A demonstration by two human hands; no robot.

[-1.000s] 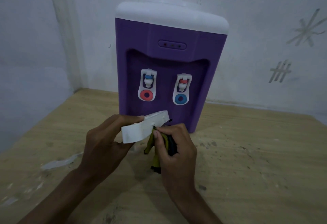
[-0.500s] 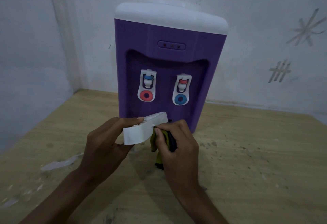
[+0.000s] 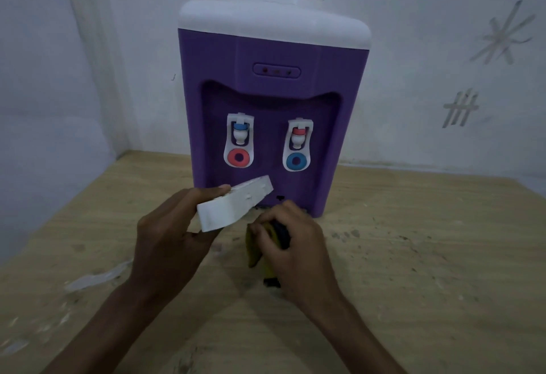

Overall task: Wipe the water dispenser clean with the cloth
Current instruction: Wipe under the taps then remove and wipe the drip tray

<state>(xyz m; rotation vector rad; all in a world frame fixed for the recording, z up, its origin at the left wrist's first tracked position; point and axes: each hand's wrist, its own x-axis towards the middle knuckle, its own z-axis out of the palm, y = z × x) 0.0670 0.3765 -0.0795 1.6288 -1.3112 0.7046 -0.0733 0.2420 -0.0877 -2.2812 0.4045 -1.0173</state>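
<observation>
While my left hand (image 3: 165,243) gripped the white tray (image 3: 235,206) tilted, my right hand (image 3: 291,243) clutched the yellow-black cloth (image 3: 255,251) just beside it; dispenser (image 3: 273,99) stood upright behind on the table (image 3: 428,270).

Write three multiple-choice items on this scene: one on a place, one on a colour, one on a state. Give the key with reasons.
1. Where does the water dispenser stand?
A. on the wooden table, against the wall
B. on the floor
C. on a shelf

2. What colour is the dispenser's body?
A. green
B. purple
C. black

3. What is the left hand doing?
A. resting flat on the table
B. pressing a tap
C. holding a white tray

Key:
1 A: its base sits on the table at the wall.
2 B: purple below a white top.
3 C: its fingers grip the white tray, while the right hand holds the cloth.
</observation>
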